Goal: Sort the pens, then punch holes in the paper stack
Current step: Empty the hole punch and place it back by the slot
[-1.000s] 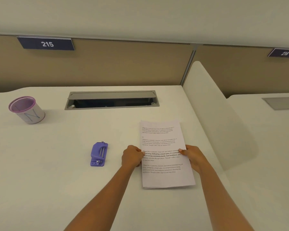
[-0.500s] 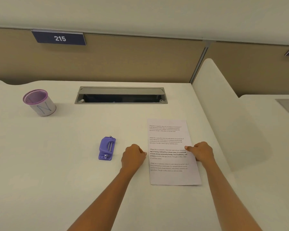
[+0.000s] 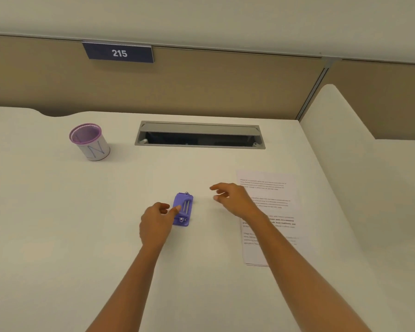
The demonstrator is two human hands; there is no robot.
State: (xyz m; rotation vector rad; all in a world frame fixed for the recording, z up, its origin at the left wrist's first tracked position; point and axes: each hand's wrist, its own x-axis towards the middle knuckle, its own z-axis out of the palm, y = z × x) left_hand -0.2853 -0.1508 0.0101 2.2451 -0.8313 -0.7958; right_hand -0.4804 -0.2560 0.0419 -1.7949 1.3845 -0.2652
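At the middle of the desk, the left hand (image 3: 156, 220) is loosely curled, thumb and forefinger parted, with the fingertip just touching the left edge of the purple hole punch (image 3: 183, 209) — nothing gripped yet. Over to its right, the right hand (image 3: 233, 200) hovers with fingers spread and relaxed, empty, reaching in toward the punch from the other side but clearly apart from it. Both hands are converging on that little punch, so the pickup looks like the step in hand. To do it well, I'd say close thumb and forefinger across the punch's long sides, not the lever top, so it doesn't clamp shut or skate across the smooth white desk (image 3: 58, 236). One hand should be enough for something this small and light; the other would be better spent steadying the paper. And there it is: the paper stack (image 3: 276, 188) lies flat to the right, near the desk's edge, partly under the right forearm, edges looking fairly square. Keep them square when the punch slides on, and seat the sheets fully into the slot. Far left at the back stands the purple-rimmed pen cup (image 3: 89, 142); no pens visible on the desk, so sorting seems finished.
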